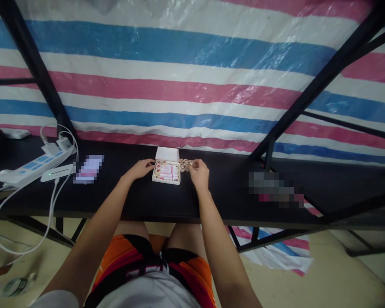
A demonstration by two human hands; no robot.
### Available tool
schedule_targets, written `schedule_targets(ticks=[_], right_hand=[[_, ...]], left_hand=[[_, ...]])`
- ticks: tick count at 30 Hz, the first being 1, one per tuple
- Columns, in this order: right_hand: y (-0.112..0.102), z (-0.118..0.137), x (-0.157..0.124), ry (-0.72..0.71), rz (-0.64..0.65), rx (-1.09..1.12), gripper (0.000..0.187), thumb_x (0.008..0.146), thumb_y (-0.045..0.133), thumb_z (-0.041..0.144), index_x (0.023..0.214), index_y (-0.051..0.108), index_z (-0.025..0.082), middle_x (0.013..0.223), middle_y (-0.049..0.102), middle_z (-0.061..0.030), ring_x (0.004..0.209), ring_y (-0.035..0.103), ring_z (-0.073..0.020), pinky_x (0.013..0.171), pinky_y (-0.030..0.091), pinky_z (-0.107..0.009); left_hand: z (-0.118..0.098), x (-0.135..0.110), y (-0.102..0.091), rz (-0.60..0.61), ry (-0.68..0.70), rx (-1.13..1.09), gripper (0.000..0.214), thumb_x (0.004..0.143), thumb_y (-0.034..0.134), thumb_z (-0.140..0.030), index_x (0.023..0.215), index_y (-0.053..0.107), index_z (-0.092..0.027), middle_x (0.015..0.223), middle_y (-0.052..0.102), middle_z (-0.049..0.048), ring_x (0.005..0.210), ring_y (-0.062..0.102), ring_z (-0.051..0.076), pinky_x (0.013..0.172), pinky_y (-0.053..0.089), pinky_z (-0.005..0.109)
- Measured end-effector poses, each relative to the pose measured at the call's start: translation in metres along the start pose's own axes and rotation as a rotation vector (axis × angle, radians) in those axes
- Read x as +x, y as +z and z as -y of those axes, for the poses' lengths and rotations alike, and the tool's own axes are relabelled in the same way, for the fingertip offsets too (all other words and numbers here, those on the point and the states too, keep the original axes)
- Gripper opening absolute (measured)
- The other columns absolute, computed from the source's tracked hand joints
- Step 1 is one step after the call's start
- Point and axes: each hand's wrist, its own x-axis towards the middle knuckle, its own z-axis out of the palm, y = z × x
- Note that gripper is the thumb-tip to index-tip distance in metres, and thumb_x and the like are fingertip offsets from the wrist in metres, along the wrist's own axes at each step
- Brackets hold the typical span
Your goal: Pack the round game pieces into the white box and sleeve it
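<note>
The open white box [166,181] on the black table [167,203] already holds patterned contents [168,172], while round pieces [185,164] lie outside, pinched by the right hand [200,173]; the left hand [141,168] has an unclear grip.

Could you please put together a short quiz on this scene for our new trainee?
1. Multiple choice: which hand is at the round patterned pieces beside the white box?
A. Left
B. Right
C. Neither

2. True or false: the white box is shut.

3. Fill in the missing word: seen from the person's seat, the white power strip lies on the ____ part of the black table.

Key:
1. B, the right hand.
2. False, its lid is open.
3. Left.
</note>
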Motion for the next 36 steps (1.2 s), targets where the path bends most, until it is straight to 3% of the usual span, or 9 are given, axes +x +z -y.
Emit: schedule_targets(ticks=[4,11,17,26,36], right_hand=[[-0.007,-0.012,0.003,0.193,0.014,-0.161,0.020,0.077,0.055,0.023,0.096,0.060,0.017,0.094,0.062,-0.0084,0.087,0.057,-0.0211,0.076,0.041,-0.029],[-0.009,-0.015,0.001,0.292,0.004,-0.239,0.016,0.079,0.057,0.025,0.091,0.062,0.018,0.097,0.059,-0.0089,0.084,0.058,-0.0206,0.070,0.040,-0.028],[-0.012,-0.016,-0.002,0.286,0.066,-0.329,0.015,0.081,0.053,0.020,0.091,0.063,0.016,0.096,0.056,-0.0104,0.083,0.058,-0.0206,0.070,0.041,-0.029],[-0.011,-0.015,-0.001,0.227,0.114,-0.318,0.017,0.087,0.052,0.028,0.095,0.062,0.017,0.100,0.056,-0.0103,0.084,0.058,-0.0202,0.071,0.041,-0.029],[-0.008,-0.013,-0.001,0.192,0.038,-0.337,0.025,0.084,0.052,0.024,0.106,0.059,0.016,0.106,0.054,-0.0124,0.089,0.057,-0.0222,0.073,0.041,-0.031]], left_hand=[[0.001,0.001,0.000,-0.002,-0.006,0.022,0.045,0.083,0.049,-0.042,0.118,0.061,-0.017,0.091,0.069,0.0066,0.082,0.063,0.019,0.077,0.046,0.028],[-0.001,0.000,0.000,0.018,0.003,0.009,0.046,0.084,0.049,-0.044,0.118,0.060,-0.017,0.079,0.069,0.0050,0.074,0.063,0.019,0.070,0.045,0.027],[-0.002,0.001,0.001,0.021,0.004,-0.010,0.046,0.083,0.049,-0.045,0.118,0.061,-0.018,0.078,0.069,0.0036,0.073,0.063,0.019,0.069,0.044,0.027],[0.001,0.002,0.002,0.007,0.022,-0.024,0.046,0.082,0.050,-0.044,0.116,0.062,-0.018,0.081,0.071,0.0051,0.076,0.064,0.021,0.070,0.044,0.028],[-0.006,-0.001,0.000,0.015,-0.018,-0.016,0.044,0.080,0.052,-0.044,0.113,0.063,-0.017,0.075,0.070,0.0039,0.071,0.063,0.020,0.070,0.044,0.028]])
